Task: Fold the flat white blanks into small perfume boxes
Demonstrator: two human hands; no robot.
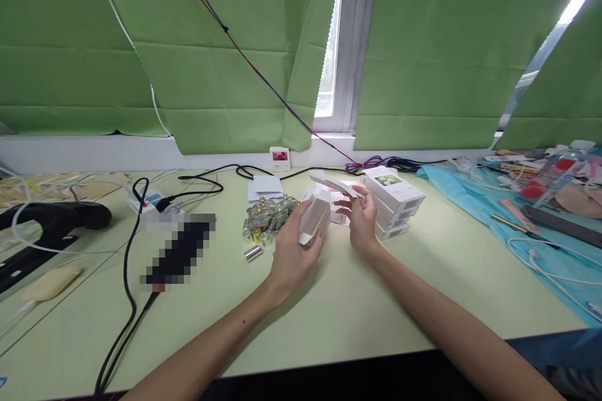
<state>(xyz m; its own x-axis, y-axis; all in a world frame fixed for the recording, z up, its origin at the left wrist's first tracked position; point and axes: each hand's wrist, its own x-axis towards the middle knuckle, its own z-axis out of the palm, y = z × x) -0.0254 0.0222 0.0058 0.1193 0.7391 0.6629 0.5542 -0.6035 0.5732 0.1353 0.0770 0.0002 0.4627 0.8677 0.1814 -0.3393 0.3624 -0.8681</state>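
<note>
My left hand (294, 250) is wrapped round a small white box (316, 218), whose open end faces me. Pinched in my right hand (362, 222) is a thin white card-like piece (335, 185), held just above and to the right of the box. Beyond my left hand lies a heap of clear-wrapped metallic pieces (267, 216), with a silver cylinder (253, 254) in front of it. Several white boxes (394, 191) are stacked right of my right hand. Behind both hands, a white and pink box or sheet (339, 205) is partly hidden.
White papers (266, 188) lie behind the heap, and a small box with a red picture (280, 158) stands by the wall. Black cables (128, 263) and a power strip (150, 202) are on the left. Blue sheeting (470, 200) with bottles and tools covers the right side.
</note>
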